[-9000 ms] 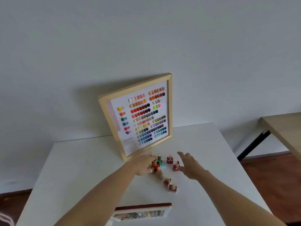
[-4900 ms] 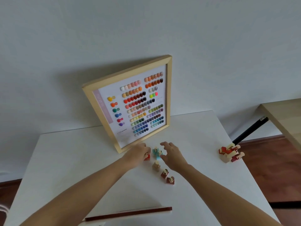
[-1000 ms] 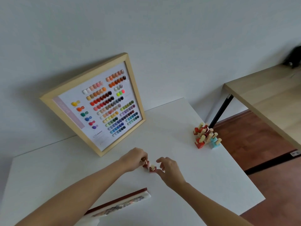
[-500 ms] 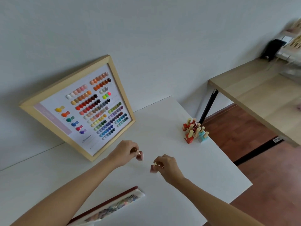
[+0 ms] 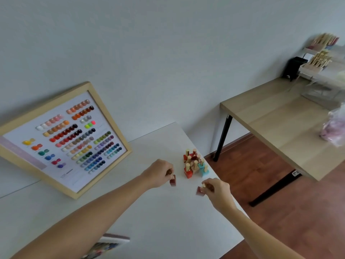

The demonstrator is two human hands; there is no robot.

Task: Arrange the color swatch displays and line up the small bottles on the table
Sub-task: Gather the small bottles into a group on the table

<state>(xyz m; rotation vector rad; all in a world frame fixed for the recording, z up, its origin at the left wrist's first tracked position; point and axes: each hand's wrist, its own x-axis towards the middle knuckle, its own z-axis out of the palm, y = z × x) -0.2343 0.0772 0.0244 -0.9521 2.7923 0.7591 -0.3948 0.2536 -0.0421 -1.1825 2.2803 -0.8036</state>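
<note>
Two small dark red bottles are in our hands, one in each.

Our left hand point(image 5: 158, 173) pinches one small dark red bottle point(image 5: 173, 180) by its cap, and our right hand point(image 5: 217, 191) pinches the other dark red bottle point(image 5: 200, 190) the same way. Both are just above the white table point(image 5: 149, 212), near the bunch of little red and blue bottles with gold caps point(image 5: 195, 164) by the table's right edge. Our big wooden-framed board of colour dots point(image 5: 63, 137) leans on the wall, and a flat swatch card point(image 5: 110, 244) lies at the near edge.

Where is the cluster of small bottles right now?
The bottle cluster stands near the white table's right edge, right of the framed swatch board, just beyond both hands.
</note>
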